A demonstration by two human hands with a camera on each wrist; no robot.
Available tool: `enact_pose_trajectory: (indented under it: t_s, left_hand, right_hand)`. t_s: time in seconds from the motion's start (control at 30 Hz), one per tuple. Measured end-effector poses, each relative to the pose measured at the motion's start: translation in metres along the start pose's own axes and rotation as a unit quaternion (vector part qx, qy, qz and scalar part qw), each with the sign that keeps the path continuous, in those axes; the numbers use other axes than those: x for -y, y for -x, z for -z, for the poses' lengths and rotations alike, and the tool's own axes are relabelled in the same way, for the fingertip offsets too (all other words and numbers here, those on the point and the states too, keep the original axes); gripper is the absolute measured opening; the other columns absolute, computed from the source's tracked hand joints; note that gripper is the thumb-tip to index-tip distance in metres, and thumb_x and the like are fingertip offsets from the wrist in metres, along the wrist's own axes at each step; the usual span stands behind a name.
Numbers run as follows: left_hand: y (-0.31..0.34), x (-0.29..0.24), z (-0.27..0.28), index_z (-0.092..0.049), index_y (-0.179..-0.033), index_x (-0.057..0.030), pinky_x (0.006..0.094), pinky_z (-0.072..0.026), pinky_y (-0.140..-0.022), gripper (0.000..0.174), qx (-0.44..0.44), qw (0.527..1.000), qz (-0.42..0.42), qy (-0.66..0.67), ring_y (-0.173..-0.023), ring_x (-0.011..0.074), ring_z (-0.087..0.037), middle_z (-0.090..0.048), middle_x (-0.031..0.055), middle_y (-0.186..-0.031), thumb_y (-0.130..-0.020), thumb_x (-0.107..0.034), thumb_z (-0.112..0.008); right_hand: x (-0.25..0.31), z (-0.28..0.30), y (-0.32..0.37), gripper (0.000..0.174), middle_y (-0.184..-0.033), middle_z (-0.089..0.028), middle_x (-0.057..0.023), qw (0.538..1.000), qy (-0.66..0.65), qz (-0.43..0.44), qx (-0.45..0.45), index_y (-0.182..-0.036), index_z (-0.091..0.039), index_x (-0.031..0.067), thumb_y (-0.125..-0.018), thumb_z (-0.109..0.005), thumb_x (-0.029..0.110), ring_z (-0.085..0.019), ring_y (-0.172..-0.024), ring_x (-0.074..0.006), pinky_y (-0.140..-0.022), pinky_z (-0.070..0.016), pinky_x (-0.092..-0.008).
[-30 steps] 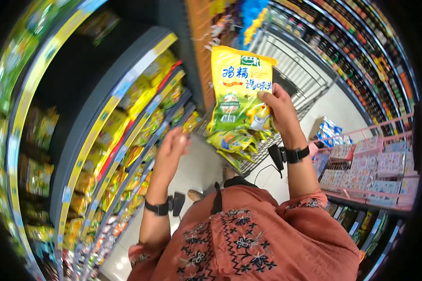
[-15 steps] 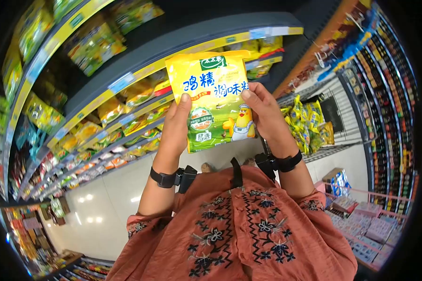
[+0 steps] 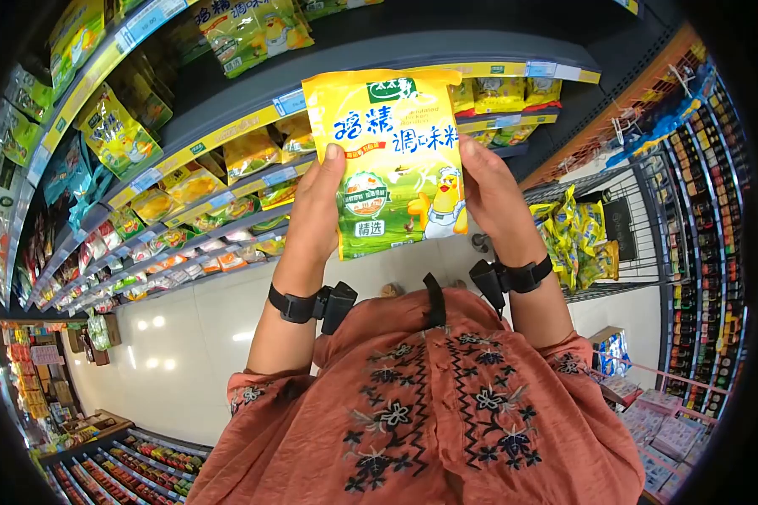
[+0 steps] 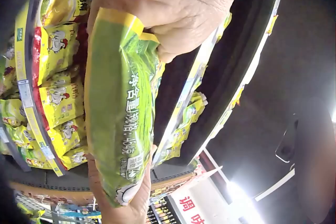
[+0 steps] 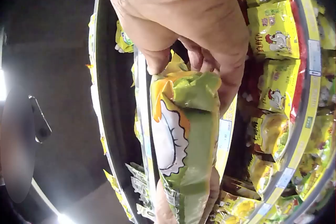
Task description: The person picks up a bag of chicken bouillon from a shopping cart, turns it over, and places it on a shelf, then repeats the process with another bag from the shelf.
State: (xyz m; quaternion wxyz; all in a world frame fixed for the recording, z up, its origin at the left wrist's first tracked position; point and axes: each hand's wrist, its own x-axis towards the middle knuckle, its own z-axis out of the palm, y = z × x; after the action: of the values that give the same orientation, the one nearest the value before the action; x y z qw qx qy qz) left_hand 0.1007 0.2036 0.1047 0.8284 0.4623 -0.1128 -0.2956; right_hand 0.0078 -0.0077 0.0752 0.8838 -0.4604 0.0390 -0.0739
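A yellow and green bag of chicken bouillon (image 3: 387,189) is held upright in front of the chest, its printed front facing up toward the head camera. My left hand (image 3: 314,206) grips its left edge, thumb on the front and fingers behind. The right hand (image 3: 490,194) pinches the opposite edge in the same way. In the left wrist view the green underside of the bag (image 4: 123,98) shows, with the left hand (image 4: 168,3) at its top. From the right wrist, the bag (image 5: 191,140) hangs below the right hand (image 5: 184,19).
Store shelves (image 3: 446,71) with yellow seasoning bags (image 3: 248,154) stand ahead and to the left. A wire shopping cart (image 3: 640,227) holding several yellow packets (image 3: 573,236) is at the right. Beyond it rises a rack of bottles (image 3: 699,244). Stacked boxes (image 3: 661,438) lie at the lower right.
The right hand alone held the bag near the cart a second ago, with the left hand empty. The bag has come left, and the left hand has taken its other edge. The view has turned.
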Motion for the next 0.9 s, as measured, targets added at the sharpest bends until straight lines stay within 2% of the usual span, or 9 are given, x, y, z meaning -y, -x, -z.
enact_pose_trajectory:
  t_s: [0.2,0.3,0.4,0.47,0.5,0.67,0.77,0.9]
  left_hand:
    - [0.003,-0.005,0.004,-0.053,-0.130,0.0043,0.0339,-0.0573,-0.087,0.051,0.006,1.000,-0.014,0.000,-0.104,0.0206,-0.068,-0.064,0.0148,-0.123,-0.103,-0.039,-0.054]
    - [0.006,-0.008,0.006,-0.054,-0.129,0.0049,0.0344,-0.0570,-0.087,0.050,-0.009,1.000,-0.024,0.012,-0.104,0.0208,-0.068,-0.064,0.0149,-0.123,-0.104,-0.038,-0.052]
    - [0.006,-0.010,0.020,-0.054,-0.129,0.0053,0.0342,-0.0566,-0.087,0.048,0.013,1.000,-0.010,-0.003,-0.105,0.0203,-0.067,-0.065,0.0144,-0.123,-0.104,-0.037,-0.051]
    - [0.003,-0.006,0.025,-0.055,-0.130,0.0046,0.0326,-0.0553,-0.088,0.049,-0.018,0.999,-0.030,-0.037,-0.105,0.0187,-0.066,-0.065,0.0142,-0.123,-0.105,-0.038,-0.049]
    - [0.003,-0.005,0.025,-0.055,-0.130,0.0043,0.0318,-0.0547,-0.089,0.050,-0.033,0.997,-0.040,-0.053,-0.105,0.0179,-0.066,-0.065,0.0140,-0.122,-0.106,-0.038,-0.048]
    - [0.006,-0.012,0.017,-0.056,-0.129,0.0036,0.0294,-0.0537,-0.088,0.050,-0.065,0.995,-0.016,-0.075,-0.103,0.0163,-0.066,-0.066,0.0123,-0.120,-0.105,-0.040,-0.048]
    - [0.003,-0.011,0.016,-0.058,-0.127,0.0032,0.0290,-0.0536,-0.087,0.051,-0.065,0.994,-0.020,-0.086,-0.102,0.0164,-0.066,-0.066,0.0115,-0.118,-0.105,-0.042,-0.049]
    - [-0.001,-0.012,0.021,-0.058,-0.127,0.0035,0.0284,-0.0532,-0.086,0.053,-0.056,0.990,-0.020,-0.127,-0.101,0.0155,-0.065,-0.067,0.0107,-0.117,-0.105,-0.043,-0.048]
  right_hand:
    - [0.003,-0.009,0.001,0.039,-0.117,-0.066,-0.0064,1.000,0.008,0.003,-0.028,-0.130,-0.055,0.0000,-0.103,-0.057,0.028,-0.064,-0.104,-0.0110,-0.087,-0.0533,-0.0266]
    - [0.007,-0.013,-0.001,0.039,-0.119,-0.065,-0.0063,0.999,0.027,-0.015,-0.014,-0.133,-0.053,-0.0003,-0.103,-0.057,0.024,-0.064,-0.102,-0.0109,-0.086,-0.0533,-0.0253]
    - [0.006,-0.015,-0.001,0.040,-0.120,-0.065,-0.0056,0.998,0.032,-0.045,0.011,-0.135,-0.052,-0.0002,-0.102,-0.058,0.022,-0.064,-0.101,-0.0098,-0.084,-0.0527,-0.0234]
    - [0.008,-0.012,-0.004,0.042,-0.120,-0.065,-0.0052,0.997,0.055,-0.045,0.035,-0.136,-0.052,0.0000,-0.101,-0.059,0.022,-0.064,-0.100,-0.0091,-0.083,-0.0522,-0.0221]
    - [0.008,-0.014,-0.005,0.042,-0.120,-0.065,-0.0049,0.996,0.076,-0.049,0.014,-0.137,-0.052,0.0009,-0.100,-0.060,0.021,-0.063,-0.100,-0.0086,-0.083,-0.0518,-0.0222]
    - [0.015,-0.018,-0.010,0.040,-0.118,-0.065,-0.0047,0.983,0.174,-0.057,0.004,-0.137,-0.050,-0.0016,-0.101,-0.054,0.012,-0.062,-0.101,-0.0082,-0.086,-0.0508,-0.0238]
    - [0.015,-0.013,-0.012,0.039,-0.118,-0.065,-0.0052,0.963,0.262,0.014,0.061,-0.137,-0.048,-0.0037,-0.100,-0.051,0.006,-0.061,-0.102,-0.0077,-0.087,-0.0494,-0.0229]
    - [0.016,-0.011,-0.014,0.038,-0.114,-0.066,-0.0049,0.957,0.281,0.017,0.068,-0.135,-0.048,-0.0032,-0.097,-0.051,0.001,-0.060,-0.099,-0.0066,-0.086,-0.0479,-0.0212]
